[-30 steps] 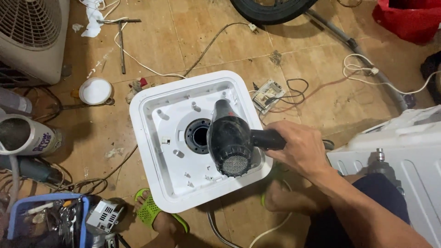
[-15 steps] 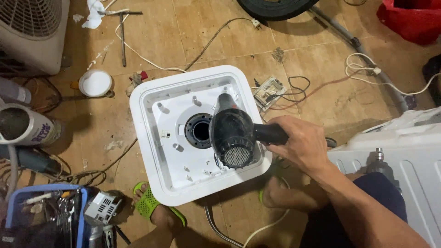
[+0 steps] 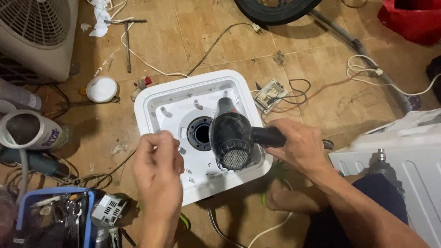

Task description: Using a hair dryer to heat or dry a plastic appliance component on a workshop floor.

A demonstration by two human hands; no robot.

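Right hand [image 3: 298, 149]: closed round the handle of a black hair dryer [image 3: 232, 138], barrel aimed away from the wrist, across a white square plastic housing [image 3: 151, 98] that lies on the tiled floor [image 3: 206, 41]. Dryer's mesh intake faces up toward the camera; its nozzle end sits just beyond the dark round opening [image 3: 201, 134] at the housing's centre.

Left hand [image 3: 158, 167]: loosely curled, holding nothing, fingertips over the housing's near-left part; whether they touch the plastic cannot be told.

Beyond the left hand: small white round lid [image 3: 102, 88], T-handled tool [image 3: 126, 36], white rag [image 3: 98, 18], fan grille [image 3: 36, 32]. To its outer side: grey canister [image 3: 32, 131]. Nearer the body: blue tray of tools [image 3: 50, 216], small grey ribbed part [image 3: 109, 209].

Beyond the right hand: loose circuit board with wires [image 3: 271, 94], black tyre [image 3: 275, 9]. To its outer side: white appliance casing [image 3: 404, 147].

Hazards, as judged (nothing seen failing):
- hot air held on one spot could soften or warp the plastic;
- left fingers so near the nozzle path could be scorched;
- cables trailing on the floor by the bare foot [image 3: 282, 197] could snag and jerk the dryer off aim.
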